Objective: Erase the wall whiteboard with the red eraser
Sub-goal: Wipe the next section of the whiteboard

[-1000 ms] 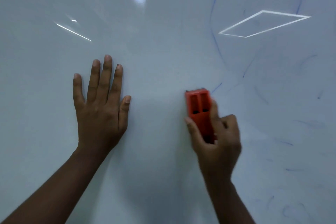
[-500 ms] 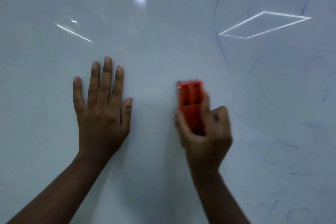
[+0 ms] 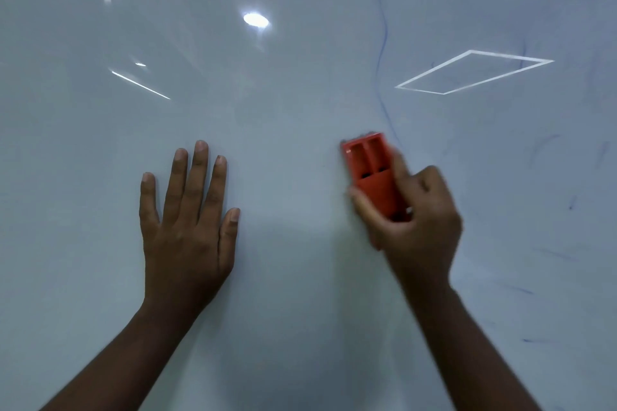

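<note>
**Eraser on the board, blue line still up**

I see the right hand [image 3: 414,227] with its fingers [image 3: 362,203] curled around the red eraser [image 3: 370,170], pressed to the whiteboard [image 3: 300,93] just right of centre. The left hand [image 3: 187,220] lies flat at 9 o'clock from it, fingers straight, holding nothing. A thin blue line [image 3: 382,43] runs up toward 12 o'clock; fainter smears sit at 3 o'clock. My worry: a light or tilted stroke could smear the ink, or skip the faint marks.
</note>
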`<state>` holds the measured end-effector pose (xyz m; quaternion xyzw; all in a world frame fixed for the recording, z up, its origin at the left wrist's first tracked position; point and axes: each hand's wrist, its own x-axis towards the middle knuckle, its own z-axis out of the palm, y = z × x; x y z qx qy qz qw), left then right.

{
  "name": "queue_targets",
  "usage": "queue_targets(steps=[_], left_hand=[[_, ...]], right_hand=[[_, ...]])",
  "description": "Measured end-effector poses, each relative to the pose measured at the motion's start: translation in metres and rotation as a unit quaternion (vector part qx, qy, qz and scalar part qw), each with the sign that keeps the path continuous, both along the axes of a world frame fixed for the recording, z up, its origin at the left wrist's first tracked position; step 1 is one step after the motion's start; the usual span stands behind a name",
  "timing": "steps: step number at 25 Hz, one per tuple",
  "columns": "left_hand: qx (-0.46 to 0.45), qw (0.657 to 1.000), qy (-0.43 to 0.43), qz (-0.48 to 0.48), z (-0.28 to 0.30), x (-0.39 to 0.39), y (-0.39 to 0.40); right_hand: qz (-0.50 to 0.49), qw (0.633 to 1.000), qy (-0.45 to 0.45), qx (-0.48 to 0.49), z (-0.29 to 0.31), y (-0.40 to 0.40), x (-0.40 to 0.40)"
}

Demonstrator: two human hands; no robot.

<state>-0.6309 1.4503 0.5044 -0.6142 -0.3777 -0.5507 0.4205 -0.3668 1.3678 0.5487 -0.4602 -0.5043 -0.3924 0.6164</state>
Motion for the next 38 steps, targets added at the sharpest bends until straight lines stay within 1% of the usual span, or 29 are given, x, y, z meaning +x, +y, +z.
queue_targets(steps=[2, 4, 6, 7, 9, 11, 13, 14, 16, 19, 22, 24, 28, 30, 31, 33, 34, 35, 38], left_hand=[[0.001, 1.000, -0.002, 0.005, -0.001, 0.001, 0.000], [-0.004, 1.000, -0.002, 0.007, -0.001, 0.002, 0.000], [-0.007, 1.000, -0.001, 0.008, -0.001, 0.003, 0.000], [-0.008, 1.000, -0.001, 0.008, -0.001, 0.003, 0.001], [-0.008, 1.000, -0.001, 0.008, -0.002, 0.003, 0.002], [-0.007, 1.000, -0.002, 0.008, -0.003, 0.003, 0.002], [-0.009, 1.000, 0.000, 0.008, -0.003, 0.001, 0.003], [-0.012, 1.000, 0.000, 0.007, -0.002, 0.001, 0.003], [-0.016, 1.000, 0.000, 0.005, 0.000, 0.000, 0.002], [-0.013, 1.000, -0.007, -0.002, 0.000, 0.000, -0.003], [-0.002, 0.999, -0.048, -0.001, 0.010, 0.009, -0.010], [0.018, 0.997, -0.072, -0.006, 0.037, 0.018, -0.014], [0.068, 0.997, -0.033, -0.014, 0.134, 0.014, -0.009], [0.078, 0.997, -0.017, -0.004, 0.177, 0.005, -0.002], [0.073, 0.997, -0.012, -0.003, 0.189, 0.003, 0.002], [0.062, 0.998, -0.013, -0.003, 0.196, 0.007, 0.014], [0.061, 0.998, -0.013, -0.001, 0.194, 0.009, 0.016], [0.063, 0.998, -0.011, -0.001, 0.192, 0.010, 0.017], [0.065, 0.998, -0.006, -0.010, 0.191, 0.008, 0.016]], right_hand=[[0.007, 0.997, 0.075, 0.015, 0.017, -0.007, 0.042], [0.027, 0.989, 0.143, 0.024, 0.026, -0.010, 0.064], [0.020, 0.983, 0.179, 0.028, 0.027, -0.007, 0.058], [0.012, 0.984, 0.173, 0.032, 0.026, -0.004, 0.045], [0.011, 0.994, 0.110, 0.020, 0.017, 0.004, 0.004], [0.023, 1.000, -0.003, -0.012, 0.001, 0.009, -0.042], [0.018, 0.994, -0.104, -0.036, -0.015, 0.014, -0.073], [0.014, 0.990, -0.132, -0.044, -0.019, 0.015, -0.081], [0.008, 0.986, -0.159, -0.047, -0.017, 0.014, -0.082], [-0.011, 0.983, -0.182, -0.033, 0.001, 0.008, -0.060], [-0.030, 0.991, -0.129, -0.005, 0.029, 0.002, -0.016], [-0.030, 0.997, -0.076, 0.015, 0.043, -0.003, 0.018], [-0.016, 0.996, 0.044, 0.072, 0.054, -0.008, 0.080], [-0.023, 0.993, 0.070, 0.093, 0.060, -0.006, 0.095], [-0.031, 0.992, 0.075, 0.101, 0.063, -0.003, 0.097], [-0.040, 0.988, 0.082, 0.122, 0.069, 0.007, 0.087], [-0.039, 0.988, 0.068, 0.130, 0.072, 0.012, 0.072], [-0.034, 0.990, 0.035, 0.134, 0.073, 0.017, 0.052], [-0.003, 0.984, -0.141, 0.109, 0.063, 0.029, -0.026]])
